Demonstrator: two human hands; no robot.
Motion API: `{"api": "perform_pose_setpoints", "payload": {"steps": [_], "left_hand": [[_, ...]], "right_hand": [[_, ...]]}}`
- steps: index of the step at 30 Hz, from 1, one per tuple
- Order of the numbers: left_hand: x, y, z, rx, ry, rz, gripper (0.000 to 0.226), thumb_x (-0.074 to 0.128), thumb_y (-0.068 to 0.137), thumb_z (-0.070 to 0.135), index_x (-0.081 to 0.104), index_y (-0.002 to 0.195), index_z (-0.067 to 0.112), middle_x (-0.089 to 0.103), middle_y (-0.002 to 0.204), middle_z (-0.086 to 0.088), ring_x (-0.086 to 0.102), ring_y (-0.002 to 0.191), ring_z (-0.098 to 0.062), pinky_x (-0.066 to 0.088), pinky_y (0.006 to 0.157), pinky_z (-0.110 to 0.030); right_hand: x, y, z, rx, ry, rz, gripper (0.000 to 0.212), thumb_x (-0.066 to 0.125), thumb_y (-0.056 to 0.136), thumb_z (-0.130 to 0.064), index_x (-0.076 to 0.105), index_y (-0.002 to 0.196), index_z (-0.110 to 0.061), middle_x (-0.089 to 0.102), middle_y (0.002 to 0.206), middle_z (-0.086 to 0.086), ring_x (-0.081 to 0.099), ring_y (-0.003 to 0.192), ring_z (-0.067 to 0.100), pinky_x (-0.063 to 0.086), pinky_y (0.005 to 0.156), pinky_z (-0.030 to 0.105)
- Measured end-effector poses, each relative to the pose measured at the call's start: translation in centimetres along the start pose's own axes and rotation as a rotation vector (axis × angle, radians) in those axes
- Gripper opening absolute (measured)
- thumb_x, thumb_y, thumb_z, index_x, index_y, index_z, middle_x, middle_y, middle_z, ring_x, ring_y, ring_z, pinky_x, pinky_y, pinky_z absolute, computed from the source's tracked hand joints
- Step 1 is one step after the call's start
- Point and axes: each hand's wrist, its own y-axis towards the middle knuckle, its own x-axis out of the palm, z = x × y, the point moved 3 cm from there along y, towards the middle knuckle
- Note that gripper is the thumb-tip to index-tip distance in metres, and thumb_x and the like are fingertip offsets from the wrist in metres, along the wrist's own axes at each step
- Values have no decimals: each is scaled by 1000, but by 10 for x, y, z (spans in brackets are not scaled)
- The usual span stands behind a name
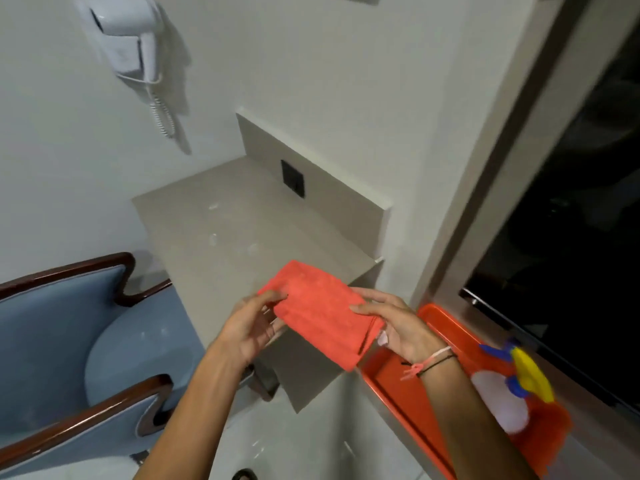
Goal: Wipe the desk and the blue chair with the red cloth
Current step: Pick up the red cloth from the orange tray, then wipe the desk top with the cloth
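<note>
1. The red cloth (318, 310), folded into a flat rectangle, is held in the air above the near edge of the counter (221, 230), not lying on it.
2. The left hand (249, 327) grips the cloth's left end, its fingers (270, 299) pinching the fabric between thumb and forefingers.
3. The right hand (391, 323) holds the cloth's right end, thumb on top and the other fingers curled beneath, pinching the folded edge. Thin pink and dark bracelets (429, 363) circle its wrist.
4. The counter is a pale beige surface set against the wall, with small whitish smears (213, 239) on its top and a dark socket plate (292, 178) in the low backsplash behind it.
5. The blue chair (62, 344), padded with dark wooden trim, stands just to the left of the counter, its round seat partly tucked under the edge.
6. To the right, below the right wrist, is an orange caddy (440, 327) holding a white spray bottle (502, 403) with a blue and yellow trigger.
7. A white wall-mounted hair dryer (128, 46) with a coiled cord hangs on the wall above the chair.
</note>
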Motion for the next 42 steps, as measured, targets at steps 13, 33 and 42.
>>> {"api": "perform_pose_setpoints", "payload": {"steps": [13,33,42], "left_hand": [[-164,102,64,105,557,157,22,78,83,10,62,68,8,56,57,-5,50,54,-17,44,53,-24],[-264,279,132,565,1726,459,67,17,103,37,14,157,-1,16,167,-21,17,156,-33,16,129,-47],[-265,296,143,577,1636,572,63,22,102,28,18,157,-2,17,167,-20,16,156,-31,13,130,-45]], "right_hand": [[120,190,18,-75,-624,465,38,78,67,18,72,104,8,74,106,23,66,98,27,52,87,33],[182,332,72,-41,-1350,1095,90,38,94,-59,35,146,14,36,155,32,34,148,41,24,124,51],[224,427,50,-471,-1682,343,89,45,89,-56,26,155,0,25,164,18,19,155,28,15,127,45]]}}
